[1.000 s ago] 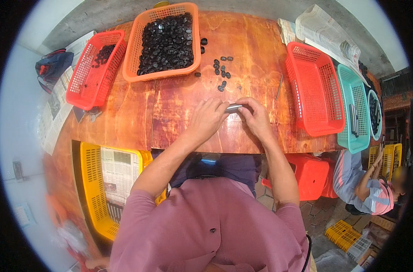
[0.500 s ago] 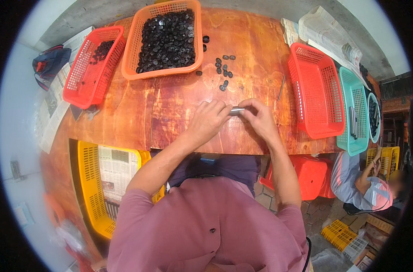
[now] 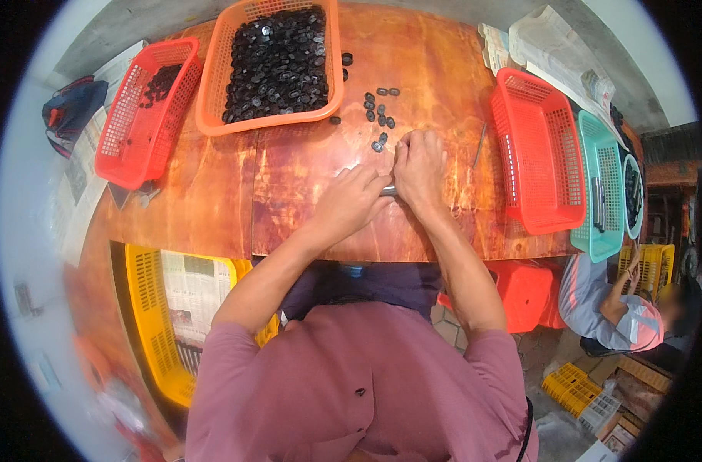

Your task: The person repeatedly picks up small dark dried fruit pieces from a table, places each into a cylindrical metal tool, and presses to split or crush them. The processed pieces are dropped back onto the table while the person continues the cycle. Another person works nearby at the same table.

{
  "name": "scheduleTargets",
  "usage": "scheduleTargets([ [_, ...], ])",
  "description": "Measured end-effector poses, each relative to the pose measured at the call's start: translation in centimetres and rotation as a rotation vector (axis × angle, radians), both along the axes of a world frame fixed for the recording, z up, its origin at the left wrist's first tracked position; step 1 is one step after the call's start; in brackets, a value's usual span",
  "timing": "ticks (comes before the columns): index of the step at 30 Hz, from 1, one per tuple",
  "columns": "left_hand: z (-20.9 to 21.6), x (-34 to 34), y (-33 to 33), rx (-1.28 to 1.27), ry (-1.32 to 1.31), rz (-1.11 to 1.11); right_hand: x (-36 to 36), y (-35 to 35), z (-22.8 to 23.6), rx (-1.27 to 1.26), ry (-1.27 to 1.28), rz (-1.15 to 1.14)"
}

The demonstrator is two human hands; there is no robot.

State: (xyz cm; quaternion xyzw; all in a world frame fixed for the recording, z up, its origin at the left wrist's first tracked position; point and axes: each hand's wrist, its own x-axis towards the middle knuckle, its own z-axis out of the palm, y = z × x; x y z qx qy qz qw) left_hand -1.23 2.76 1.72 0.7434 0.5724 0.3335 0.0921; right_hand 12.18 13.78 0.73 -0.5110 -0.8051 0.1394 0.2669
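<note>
our right hand (image 3: 422,166) has shifted forward, fingertips now bent down just beside loose black oval pieces (image 3: 381,121); whether it grips anything, we cannot tell. nearest us, yellow crate (image 3: 144,308) with newsprint (image 3: 190,294), text too small to read. our left hand (image 3: 349,202), fingers closed around silvery metal cylinder (image 3: 388,190), over wooden table (image 3: 297,177). beyond, orange basket (image 3: 289,119) of black pieces; far right, newspaper (image 3: 560,55), print illegible.
</note>
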Motion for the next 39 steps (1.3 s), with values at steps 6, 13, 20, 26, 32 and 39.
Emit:
scheduleTargets([
  [6, -0.1, -0.3, 0.3, -0.042, -0.018, -0.036, 0.2, -0.2, 0.4, -0.042, -0.029, -0.002],
  [13, -1.4, -0.2, -0.1, -0.036, 0.099, -0.069, 0.1, -0.6, 0.7, -0.046, 0.010, 0.004],
  [20, -0.9, -0.1, 0.4, -0.054, 0.113, -0.053, 0.2, -0.2, 0.0, 0.007, 0.044, 0.003],
  [26, -1.4, 0.2, 0.2, 0.042, 0.163, -0.024, 0.3, -0.4, 0.5, -0.008, 0.055, 0.001],
  [32, -2.0, 0.5, -0.2, 0.100, 0.220, -0.018, 0.4, -0.9, 0.0, -0.013, 0.019, 0.009],
  [39, 0.0, 0.6, 0.6, -0.002, 0.232, 0.025, 0.1, -0.4, -0.1, -0.002, 0.081, -0.067],
])
